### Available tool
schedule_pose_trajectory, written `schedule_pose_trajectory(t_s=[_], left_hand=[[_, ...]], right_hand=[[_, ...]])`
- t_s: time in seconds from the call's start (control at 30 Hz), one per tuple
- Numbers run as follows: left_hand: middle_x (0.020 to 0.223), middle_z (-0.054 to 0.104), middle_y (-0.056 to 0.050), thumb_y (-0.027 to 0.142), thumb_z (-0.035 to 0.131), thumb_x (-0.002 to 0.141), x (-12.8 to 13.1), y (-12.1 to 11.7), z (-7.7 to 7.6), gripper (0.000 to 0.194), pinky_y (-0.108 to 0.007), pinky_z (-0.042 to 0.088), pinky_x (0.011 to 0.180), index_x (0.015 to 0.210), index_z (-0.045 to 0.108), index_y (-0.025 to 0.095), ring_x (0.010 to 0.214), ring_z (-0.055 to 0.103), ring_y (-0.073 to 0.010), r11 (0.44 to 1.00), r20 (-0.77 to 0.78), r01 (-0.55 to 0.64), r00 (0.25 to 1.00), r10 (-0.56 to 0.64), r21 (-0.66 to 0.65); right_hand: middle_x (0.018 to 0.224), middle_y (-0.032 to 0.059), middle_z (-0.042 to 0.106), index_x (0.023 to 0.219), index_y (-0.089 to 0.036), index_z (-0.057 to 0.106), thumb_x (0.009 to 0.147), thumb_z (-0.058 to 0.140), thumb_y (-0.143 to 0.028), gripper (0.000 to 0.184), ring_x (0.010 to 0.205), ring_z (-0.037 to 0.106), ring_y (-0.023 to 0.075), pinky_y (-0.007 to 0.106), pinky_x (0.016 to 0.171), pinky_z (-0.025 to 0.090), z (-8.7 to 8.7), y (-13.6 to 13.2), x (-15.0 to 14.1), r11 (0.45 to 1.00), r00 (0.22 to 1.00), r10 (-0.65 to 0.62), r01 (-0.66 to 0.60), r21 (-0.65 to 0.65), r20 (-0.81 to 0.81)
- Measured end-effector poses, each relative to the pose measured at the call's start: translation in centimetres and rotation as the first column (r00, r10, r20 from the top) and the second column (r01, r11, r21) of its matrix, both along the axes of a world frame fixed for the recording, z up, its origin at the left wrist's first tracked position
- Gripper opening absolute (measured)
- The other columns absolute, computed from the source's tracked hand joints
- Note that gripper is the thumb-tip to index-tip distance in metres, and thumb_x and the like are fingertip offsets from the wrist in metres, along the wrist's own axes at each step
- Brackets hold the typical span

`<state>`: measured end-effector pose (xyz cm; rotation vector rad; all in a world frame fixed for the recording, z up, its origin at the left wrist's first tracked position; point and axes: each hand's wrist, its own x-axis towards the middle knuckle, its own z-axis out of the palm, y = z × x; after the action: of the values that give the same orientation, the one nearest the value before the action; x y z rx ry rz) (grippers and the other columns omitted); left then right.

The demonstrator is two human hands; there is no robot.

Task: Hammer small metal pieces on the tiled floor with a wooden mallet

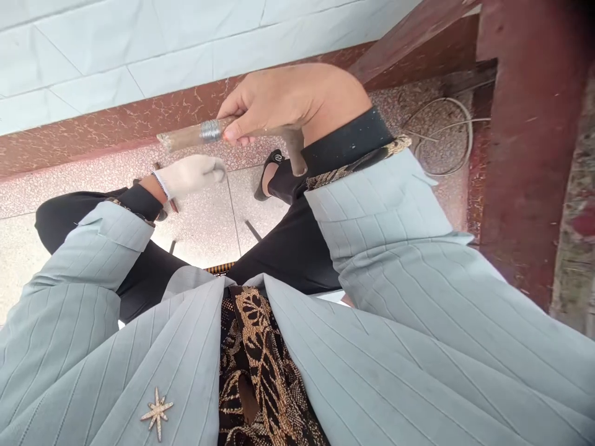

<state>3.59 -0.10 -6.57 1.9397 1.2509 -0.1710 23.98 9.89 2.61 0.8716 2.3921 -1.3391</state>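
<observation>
My bare right hand (279,102) is closed around a wooden handle (183,137) and holds it above the floor, roughly level. Silver wire (211,131) is wound round the handle just left of my fingers. Its left end looks pale and rough; past my palm a brownish hooked part (296,152) bends down beside my wrist. Below and to the left is my left hand (191,176) in a white glove, its fingers curled in, apart from the handle. What the glove holds, if anything, is hidden. A thin reddish-brown piece (173,204) shows behind my left wrist.
Speckled floor tiles (209,210) lie between my spread legs. Ahead stands a pale tiled wall (139,49) with a reddish-brown base strip (69,139). At right are a dark red wooden post (515,186) and a coiled pale cable (467,145). My black shoe (263,179) rests on the floor.
</observation>
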Motion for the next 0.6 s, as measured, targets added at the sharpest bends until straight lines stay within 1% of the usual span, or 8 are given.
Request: schedule_pose_trajectory(t_s=[0.03, 0.07, 0.13, 0.2, 0.3, 0.43, 0.5, 0.6], left_hand=[[0.109, 0.081, -0.006, 0.038, 0.040, 0.102, 0.4, -0.2, 0.0, 0.045, -0.038, 0.058, 0.096, 0.120, 0.079, 0.023, 0.101, 0.074, -0.0245, 1.000, -0.006, 0.004, 1.000, -0.005, -0.009], [0.108, 0.081, -0.006, 0.036, 0.041, 0.101, 0.8, -0.3, 0.0, 0.043, -0.036, 0.058, 0.092, 0.118, 0.078, 0.023, 0.098, 0.075, -0.0235, 1.000, -0.017, 0.013, 1.000, -0.013, -0.022], [0.104, 0.081, -0.005, 0.036, 0.044, 0.102, 1.3, -0.5, 0.5, 0.038, -0.033, 0.057, 0.086, 0.115, 0.077, 0.024, 0.094, 0.075, -0.0223, 0.999, -0.045, 0.038, 0.998, -0.040, -0.030], [0.102, 0.081, -0.005, 0.036, 0.045, 0.103, 1.3, -0.5, 1.3, 0.035, -0.032, 0.056, 0.082, 0.111, 0.076, 0.025, 0.092, 0.075, -0.0225, 0.998, -0.083, 0.060, 0.995, -0.059, 0.005], [0.098, 0.079, -0.006, 0.037, 0.044, 0.105, 0.7, -0.1, 2.9, 0.034, -0.032, 0.055, 0.081, 0.111, 0.076, 0.025, 0.089, 0.075, -0.0228, 0.994, -0.163, 0.070, 0.985, -0.055, 0.086], [0.101, 0.079, -0.007, 0.037, 0.040, 0.108, -0.7, 0.4, 5.0, 0.040, -0.033, 0.054, 0.085, 0.119, 0.076, 0.024, 0.097, 0.076, -0.0246, 0.975, -0.304, 0.073, 0.953, -0.005, 0.212], [0.104, 0.079, -0.007, 0.037, 0.038, 0.109, -1.4, 0.4, 5.5, 0.042, -0.033, 0.053, 0.090, 0.121, 0.076, 0.024, 0.104, 0.076, -0.0244, 0.960, -0.331, 0.088, 0.944, 0.004, 0.264], [0.107, 0.078, -0.005, 0.037, 0.037, 0.109, -2.6, 0.6, 5.4, 0.044, -0.033, 0.053, 0.095, 0.125, 0.075, 0.023, 0.110, 0.076, -0.0241, 0.948, -0.299, 0.110, 0.954, -0.016, 0.300]], right_hand=[[0.081, 0.0089, 0.070, 0.084, -0.004, 0.076, 0.110, 0.055, -0.033, 0.044, 0.099, 0.064, 0.0141, 0.035, 0.087, 0.042, -0.2, 0.0, -0.2, 1.000, 1.000, 0.015, -0.015, 0.014, 0.017], [0.085, 0.0086, 0.071, 0.089, -0.003, 0.077, 0.109, 0.053, -0.033, 0.043, 0.096, 0.065, 0.0140, 0.034, 0.085, 0.042, -0.4, 0.0, -0.4, 0.996, 0.998, -0.006, 0.000, 0.088, 0.067], [0.103, 0.0109, 0.076, 0.113, -0.006, 0.079, 0.102, 0.062, -0.022, 0.025, 0.096, 0.067, 0.0164, 0.033, 0.084, 0.045, -0.9, -0.1, -1.2, 0.981, 0.982, 0.030, -0.064, 0.183, 0.186], [0.111, 0.0129, 0.077, 0.115, -0.011, 0.079, 0.101, 0.067, -0.021, 0.021, 0.105, 0.071, 0.0221, 0.033, 0.088, 0.049, -1.7, -0.3, -1.9, 0.950, 0.968, 0.013, -0.090, 0.298, 0.250], [0.115, 0.0135, 0.078, 0.115, -0.013, 0.082, 0.101, 0.068, -0.026, 0.024, 0.114, 0.072, 0.0247, 0.034, 0.094, 0.051, -2.9, -0.4, -2.6, 0.928, 0.961, 0.024, -0.125, 0.351, 0.277], [0.113, 0.0094, 0.078, 0.121, -0.006, 0.083, 0.102, 0.058, -0.029, 0.039, 0.109, 0.072, 0.0192, 0.028, 0.093, 0.048, -4.0, -0.6, -3.0, 0.919, 0.952, 0.115, -0.211, 0.333, 0.285], [0.102, 0.0068, 0.077, 0.117, -0.008, 0.084, 0.100, 0.062, -0.027, 0.033, 0.098, 0.070, 0.0178, 0.029, 0.087, 0.047, -4.2, -1.0, -3.2, 0.930, 0.947, 0.199, -0.264, 0.255, 0.252], [0.084, 0.0025, 0.071, 0.105, -0.010, 0.081, 0.098, 0.069, -0.023, 0.019, 0.082, 0.061, 0.0144, 0.029, 0.079, 0.042, -4.2, -2.1, -3.3, 0.936, 0.940, 0.318, -0.332, 0.118, 0.120]])
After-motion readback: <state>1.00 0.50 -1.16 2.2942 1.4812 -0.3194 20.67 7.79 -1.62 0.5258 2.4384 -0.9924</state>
